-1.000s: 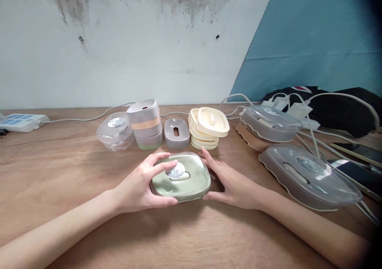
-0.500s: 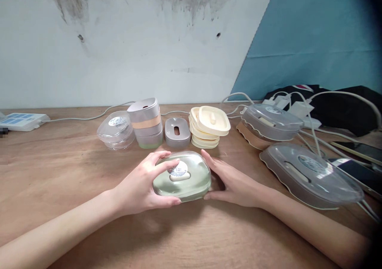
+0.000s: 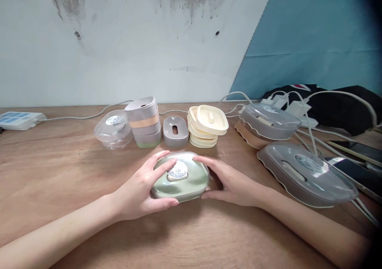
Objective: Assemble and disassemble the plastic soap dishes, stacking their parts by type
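In the middle of the table sits a green soap box [image 3: 195, 177] under a clear cover, with a round white label on top and an oblong slot below the label. My left hand [image 3: 146, 185] grips its left side, fingers over the top edge and thumb along the front. On the right end, my right hand [image 3: 229, 181] closes in with its fingertips on the far top edge and its thumb at the near corner. The box stays low, at the tabletop; whether its underside touches the wood cannot be seen.
Behind the box stand clear covers [image 3: 115, 127], stacked grey trays [image 3: 142, 121], one slotted grey tray [image 3: 175, 131] and stacked cream trays [image 3: 211, 121]. On the right lie large clear-covered grey boxes [image 3: 310, 173], phones [image 3: 358, 177] and white cables. A power strip [image 3: 20, 119] is far left.
The fingers of my right hand have moved left onto the top edge of the green soap box. My left hand keeps its grip, and the view has shifted slightly.
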